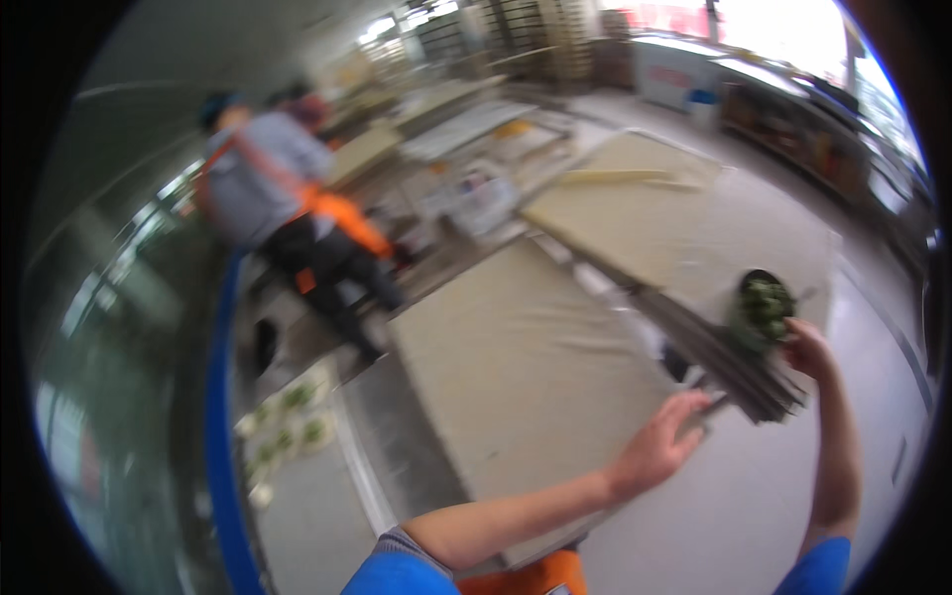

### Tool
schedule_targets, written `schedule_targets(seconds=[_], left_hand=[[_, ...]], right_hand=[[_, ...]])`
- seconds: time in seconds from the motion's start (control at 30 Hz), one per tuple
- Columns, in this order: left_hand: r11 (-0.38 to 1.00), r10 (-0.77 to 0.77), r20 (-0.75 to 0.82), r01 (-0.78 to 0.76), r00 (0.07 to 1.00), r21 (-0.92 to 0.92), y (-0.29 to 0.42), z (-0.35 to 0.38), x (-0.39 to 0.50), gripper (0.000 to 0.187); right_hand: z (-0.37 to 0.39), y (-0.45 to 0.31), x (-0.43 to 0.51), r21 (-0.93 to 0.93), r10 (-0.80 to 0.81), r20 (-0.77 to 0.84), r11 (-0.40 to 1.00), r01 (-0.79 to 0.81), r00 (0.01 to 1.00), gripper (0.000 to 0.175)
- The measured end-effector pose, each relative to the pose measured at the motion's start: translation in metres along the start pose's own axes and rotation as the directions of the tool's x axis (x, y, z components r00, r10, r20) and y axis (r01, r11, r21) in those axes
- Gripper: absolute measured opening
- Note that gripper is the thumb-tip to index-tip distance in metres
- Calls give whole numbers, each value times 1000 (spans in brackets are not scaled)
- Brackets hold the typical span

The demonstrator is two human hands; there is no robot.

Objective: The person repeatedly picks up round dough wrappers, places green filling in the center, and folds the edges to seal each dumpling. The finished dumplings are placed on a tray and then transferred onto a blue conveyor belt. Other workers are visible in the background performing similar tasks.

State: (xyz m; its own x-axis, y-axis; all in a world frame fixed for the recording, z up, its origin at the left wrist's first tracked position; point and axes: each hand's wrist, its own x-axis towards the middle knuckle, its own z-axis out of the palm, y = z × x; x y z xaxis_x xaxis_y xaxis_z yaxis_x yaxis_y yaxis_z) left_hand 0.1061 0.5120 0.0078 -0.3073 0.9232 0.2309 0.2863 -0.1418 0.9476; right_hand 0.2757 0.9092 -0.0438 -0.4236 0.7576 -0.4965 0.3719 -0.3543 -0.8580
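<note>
On the right, my right hand (807,349) grips the near rim of a round dark bowl (746,286). Chopped or leafy greens (767,305) fill it. The bowl is by the end of a stack of long, dark strips (744,383); blur hides whether it touches them. Lower and to the left, my left hand (666,431) is stretched out with its fingers apart, nothing seen in it. It is over the near right corner of a beige cloth-covered table (520,357), beside a thin bar-like edge (714,401).
A second beige-covered table (617,208) stands farther off. At left, pale pieces topped with greens (286,431) lie on a light board (312,513). A co-worker (275,186) in grey and orange bends over a far work surface. A blue rail (219,416) runs along the left.
</note>
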Motion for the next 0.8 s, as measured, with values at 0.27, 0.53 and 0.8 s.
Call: schedule_targets(seconds=[0.27, 0.53, 0.8], left_hand=[[914, -402, -450, 321, 797, -248, 64, -207, -322, 39], [847, -378, -892, 482, 247, -225, 98, -318, -586, 34], [824, -439, -881, 471, 176, -316, 70, -377, -701, 31]], right_hand=[[101, 21, -80, 24, -687, -28, 726, 687, 726, 43], [478, 1, -346, -169, -216, 912, 576, 800, 348, 40], [628, 5, -639, 302, 102, 953, -335, 893, -284, 51]])
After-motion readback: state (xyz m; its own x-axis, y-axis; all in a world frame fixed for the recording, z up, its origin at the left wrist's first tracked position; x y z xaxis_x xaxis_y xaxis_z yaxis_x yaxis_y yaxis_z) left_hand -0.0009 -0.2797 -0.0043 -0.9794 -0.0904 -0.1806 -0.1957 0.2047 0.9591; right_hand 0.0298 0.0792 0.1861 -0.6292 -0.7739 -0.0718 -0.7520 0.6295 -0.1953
